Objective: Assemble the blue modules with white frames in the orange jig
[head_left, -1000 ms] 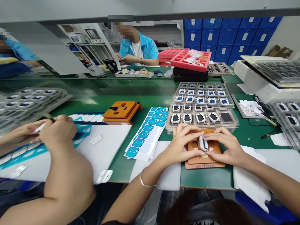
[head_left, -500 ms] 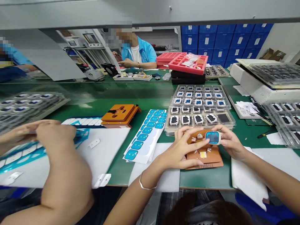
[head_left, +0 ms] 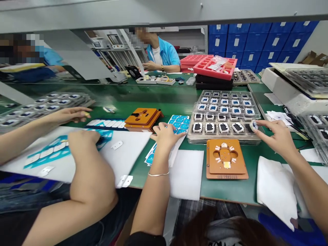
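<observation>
One small part sits pinched in the right hand, fingertips clamped on it, held over the near right corner of the tray, above an open pocket. Left hand lies on the blue sticker sheet, fingers spread flat, seemingly pinning it. Between them the orange jig sits bare. A neighbour's arms work on the left.

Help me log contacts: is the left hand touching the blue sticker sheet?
Touching. The head view shows the left hand resting fingers-down on the blue sticker sheet, with no gap visible beneath the fingertips.
</observation>
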`<state>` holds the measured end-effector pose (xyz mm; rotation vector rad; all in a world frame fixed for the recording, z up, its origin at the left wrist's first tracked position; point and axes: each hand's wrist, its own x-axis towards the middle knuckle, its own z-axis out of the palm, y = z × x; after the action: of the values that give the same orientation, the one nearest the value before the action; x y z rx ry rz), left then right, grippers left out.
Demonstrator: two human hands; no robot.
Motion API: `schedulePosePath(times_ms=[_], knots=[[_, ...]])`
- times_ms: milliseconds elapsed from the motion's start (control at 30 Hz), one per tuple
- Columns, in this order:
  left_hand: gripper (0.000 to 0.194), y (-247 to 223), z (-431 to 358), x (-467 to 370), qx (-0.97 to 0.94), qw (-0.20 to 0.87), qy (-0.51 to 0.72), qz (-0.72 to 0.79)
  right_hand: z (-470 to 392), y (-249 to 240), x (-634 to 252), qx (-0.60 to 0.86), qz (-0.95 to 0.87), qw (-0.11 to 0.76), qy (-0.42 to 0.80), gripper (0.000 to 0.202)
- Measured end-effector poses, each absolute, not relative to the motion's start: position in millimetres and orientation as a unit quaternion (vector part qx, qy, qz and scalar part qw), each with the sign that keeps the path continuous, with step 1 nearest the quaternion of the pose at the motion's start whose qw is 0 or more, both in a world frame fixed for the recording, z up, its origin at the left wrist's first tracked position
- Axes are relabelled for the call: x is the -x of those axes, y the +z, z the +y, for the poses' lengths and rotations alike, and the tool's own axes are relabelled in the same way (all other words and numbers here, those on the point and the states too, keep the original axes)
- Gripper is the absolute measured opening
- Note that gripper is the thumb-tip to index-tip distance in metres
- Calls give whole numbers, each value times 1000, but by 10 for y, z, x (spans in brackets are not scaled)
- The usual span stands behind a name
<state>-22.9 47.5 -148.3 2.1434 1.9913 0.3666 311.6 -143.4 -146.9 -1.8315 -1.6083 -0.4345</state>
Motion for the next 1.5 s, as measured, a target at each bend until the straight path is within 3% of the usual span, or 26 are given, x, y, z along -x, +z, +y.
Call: schedulePosePath(times_ms=[333, 600, 867, 1067, 1167, 1267, 1367, 1500], knots=[[35, -1604, 672, 202, -704, 158, 111, 684, -1389, -1538, -2924, 606, -674, 353, -234, 13], [34, -1557, 624, 167, -698, 159, 132, 685, -1375, -1608, -2880, 624, -670, 325, -236, 18], [13, -1486, 398, 141, -733, 109, 179, 647, -1385, -1592, -2844, 629, -656, 332, -252, 15], [9, -1384, 186, 125, -764, 109, 232, 592, -1361, -1570, -2740, 621, -726, 208, -209, 27], [17, -1391, 54, 89, -751, 95, 407, 512, -1322, -1584, -2749, 626, -732, 192, -188, 29], [10, -1431, -118, 22, -775, 73, 518, 354, -1288, -1591, -2779, 627, -735, 205, -158, 28], [6, -1480, -292, -59, -841, 70, 496, 205, -1263, -1577, -2810, 626, -731, 238, -131, 24], [14, -1539, -441, -149, -895, 72, 424, 114, -1249, -1525, -2841, 623, -711, 302, -123, 19]])
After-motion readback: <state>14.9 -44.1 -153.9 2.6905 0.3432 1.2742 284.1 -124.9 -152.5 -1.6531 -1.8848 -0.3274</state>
